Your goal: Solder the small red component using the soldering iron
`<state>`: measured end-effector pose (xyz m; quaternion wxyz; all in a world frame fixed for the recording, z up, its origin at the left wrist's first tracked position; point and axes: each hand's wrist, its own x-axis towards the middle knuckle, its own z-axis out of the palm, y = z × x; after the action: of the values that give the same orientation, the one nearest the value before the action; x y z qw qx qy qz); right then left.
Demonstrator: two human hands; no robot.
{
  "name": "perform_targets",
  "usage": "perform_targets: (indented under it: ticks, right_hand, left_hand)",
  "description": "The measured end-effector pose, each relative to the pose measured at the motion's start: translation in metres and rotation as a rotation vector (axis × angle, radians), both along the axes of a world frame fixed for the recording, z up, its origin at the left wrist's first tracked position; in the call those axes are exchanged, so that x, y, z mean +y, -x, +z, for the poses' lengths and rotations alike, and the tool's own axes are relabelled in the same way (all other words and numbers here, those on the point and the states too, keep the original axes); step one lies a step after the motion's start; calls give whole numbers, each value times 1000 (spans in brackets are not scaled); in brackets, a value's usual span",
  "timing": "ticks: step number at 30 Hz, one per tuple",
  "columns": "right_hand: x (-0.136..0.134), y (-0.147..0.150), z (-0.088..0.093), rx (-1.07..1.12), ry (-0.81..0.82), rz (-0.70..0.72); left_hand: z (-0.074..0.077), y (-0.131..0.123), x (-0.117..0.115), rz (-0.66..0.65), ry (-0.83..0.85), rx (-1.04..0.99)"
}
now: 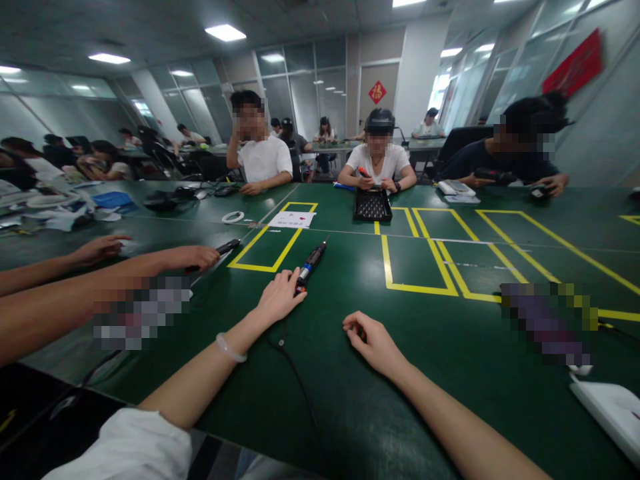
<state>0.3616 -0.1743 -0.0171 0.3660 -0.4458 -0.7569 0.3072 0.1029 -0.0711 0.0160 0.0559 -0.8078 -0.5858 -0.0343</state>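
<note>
My left hand (280,295), with a pale bracelet at the wrist, has its fingers over the rear end of an electric screwdriver (312,263). The screwdriver has a dark body with a blue band and lies at a slant, its thin tip pointing away from me. A black cord (295,370) runs from near the hand toward my edge of the table. My right hand (374,341) rests on the green table (325,373), fingers loosely curled and thumb apart, and I see nothing in it.
Yellow tape rectangles (423,290) mark the table. A co-worker's hand (200,257) at the left holds a dark pen-shaped tool (227,248). Across sits a person with a black tray (373,207). A white sheet (293,220) lies ahead; a white object (613,413) lies at right.
</note>
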Motion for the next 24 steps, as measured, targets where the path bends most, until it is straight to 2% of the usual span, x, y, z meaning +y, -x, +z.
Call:
perform_targets:
  ticks: [8, 13, 18, 24]
  right_hand:
    - [2, 0, -3, -49, -31, 6]
    - [1, 1, -1, -65, -38, 1]
    - [1, 0, -1, -74, -40, 3]
    - [2, 0, 0, -90, -45, 4]
  left_hand:
    - [-1, 57, 70, 173, 35, 53]
    - [5, 94, 99, 260, 67, 45]
    - [15, 117, 102, 304, 34, 42]
    - [20, 112, 84, 299, -59, 32]
